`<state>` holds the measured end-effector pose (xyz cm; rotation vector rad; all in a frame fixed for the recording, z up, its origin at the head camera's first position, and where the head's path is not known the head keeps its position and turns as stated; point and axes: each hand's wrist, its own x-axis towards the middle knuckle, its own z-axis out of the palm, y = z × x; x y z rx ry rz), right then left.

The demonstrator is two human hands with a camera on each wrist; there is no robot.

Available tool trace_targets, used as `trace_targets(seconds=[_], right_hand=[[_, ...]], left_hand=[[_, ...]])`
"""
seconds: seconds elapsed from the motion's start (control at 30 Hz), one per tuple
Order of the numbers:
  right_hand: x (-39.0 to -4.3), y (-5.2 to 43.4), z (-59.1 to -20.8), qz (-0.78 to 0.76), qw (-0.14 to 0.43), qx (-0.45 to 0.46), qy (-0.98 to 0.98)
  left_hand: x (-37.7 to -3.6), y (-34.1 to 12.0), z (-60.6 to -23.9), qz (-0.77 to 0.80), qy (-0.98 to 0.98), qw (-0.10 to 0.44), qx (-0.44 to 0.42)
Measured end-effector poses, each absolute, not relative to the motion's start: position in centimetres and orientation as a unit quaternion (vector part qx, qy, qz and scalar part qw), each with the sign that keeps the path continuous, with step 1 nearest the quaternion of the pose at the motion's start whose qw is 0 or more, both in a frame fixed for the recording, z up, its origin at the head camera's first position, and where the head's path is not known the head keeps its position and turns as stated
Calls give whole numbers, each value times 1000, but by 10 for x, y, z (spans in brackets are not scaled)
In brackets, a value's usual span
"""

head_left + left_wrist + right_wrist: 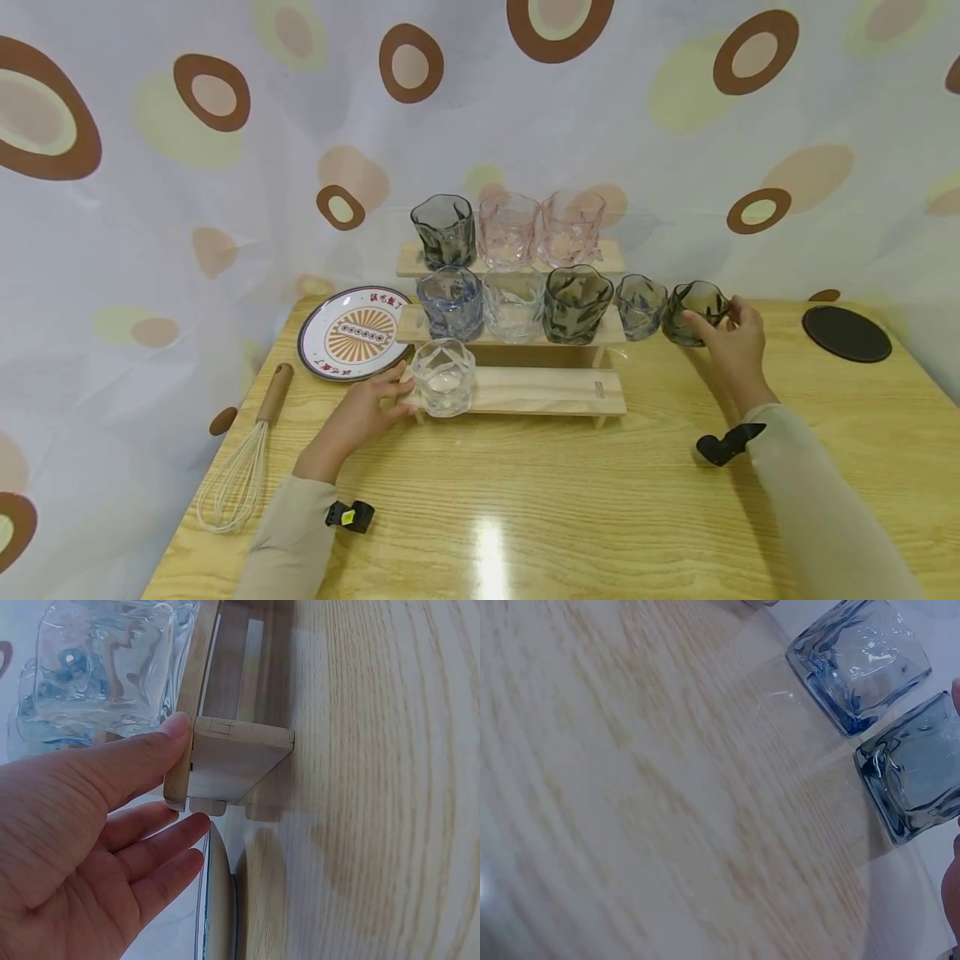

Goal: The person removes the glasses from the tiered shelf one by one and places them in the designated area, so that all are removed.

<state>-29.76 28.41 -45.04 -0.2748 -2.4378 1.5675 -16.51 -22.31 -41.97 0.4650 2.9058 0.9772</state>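
Observation:
A three-tier wooden rack (pixel 540 390) holds several tinted tumblers. A clear glass (pixel 444 377) stands at the left end of its lowest shelf. My left hand (pixel 367 408) lies open against that shelf end, with the thumb on the wood just beside the glass. In the left wrist view the thumb of my left hand (pixel 90 825) presses the rack (pixel 232 757) under the clear glass (pixel 105 667). On the table to the right of the rack, my right hand (pixel 731 337) grips a grey glass (pixel 693 310) (pixel 915 772). A blue-grey glass (pixel 640 306) (pixel 859 664) stands next to it.
A patterned plate (pixel 352 332) lies left of the rack, its rim (pixel 217 915) close under my left fingers. A wire whisk (pixel 240 467) lies near the table's left edge. A dark round coaster (pixel 847 333) sits at the far right. A spotted curtain hangs behind.

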Motion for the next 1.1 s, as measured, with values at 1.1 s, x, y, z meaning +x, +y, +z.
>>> trace_targets(seconds=[1.1], right_hand=[[-192, 203, -408, 620, 163, 273, -717]], left_hand=[[-166, -224, -422, 308, 939, 17, 151]])
